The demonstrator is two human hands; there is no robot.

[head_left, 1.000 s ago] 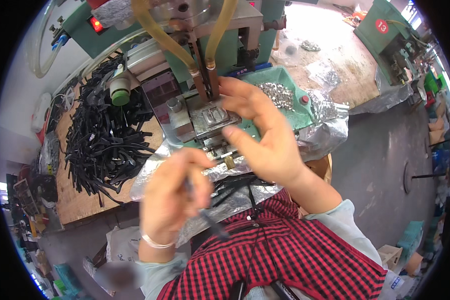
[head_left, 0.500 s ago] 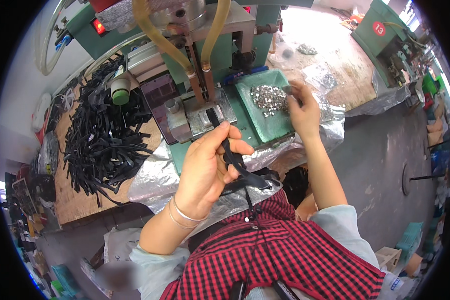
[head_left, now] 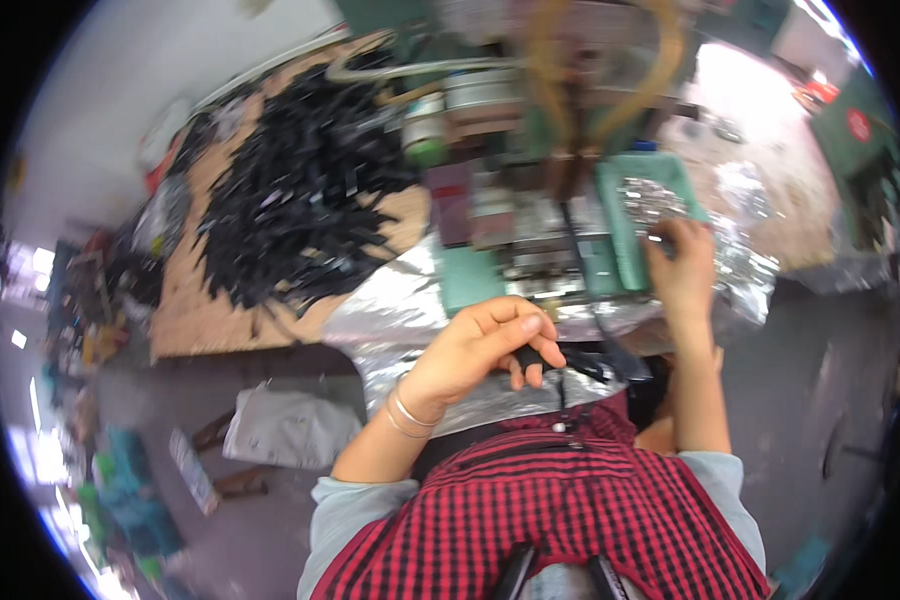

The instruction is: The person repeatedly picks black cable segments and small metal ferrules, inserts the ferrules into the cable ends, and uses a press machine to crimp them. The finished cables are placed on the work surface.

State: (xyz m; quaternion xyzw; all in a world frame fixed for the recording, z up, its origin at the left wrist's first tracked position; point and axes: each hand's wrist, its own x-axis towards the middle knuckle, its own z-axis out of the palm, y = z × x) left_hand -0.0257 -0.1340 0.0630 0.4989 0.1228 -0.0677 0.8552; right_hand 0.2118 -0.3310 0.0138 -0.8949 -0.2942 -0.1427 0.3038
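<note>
A narrow, dark, motion-blurred black strip (head_left: 576,255) runs from under the machine (head_left: 560,110) toward the near side, right of the left hand (head_left: 485,345), whose fingers curl around a black piece (head_left: 534,356). The right hand (head_left: 688,275), bent over the right side of the green tray (head_left: 625,245), hides part of it and its small shiny metal pieces (head_left: 652,200); whether its fingers grip one, I cannot tell. Crumpled foil (head_left: 395,295) lies nearer, while black strips (head_left: 305,190) heap the table (head_left: 185,310) far left.

- Left hand (head_left: 480,345) gripping a black piece (head_left: 533,357)
- Right of that grip: right hand (head_left: 685,270) over green tray (head_left: 613,205)
- Beyond it, leftward: black strips (head_left: 300,190)
</note>
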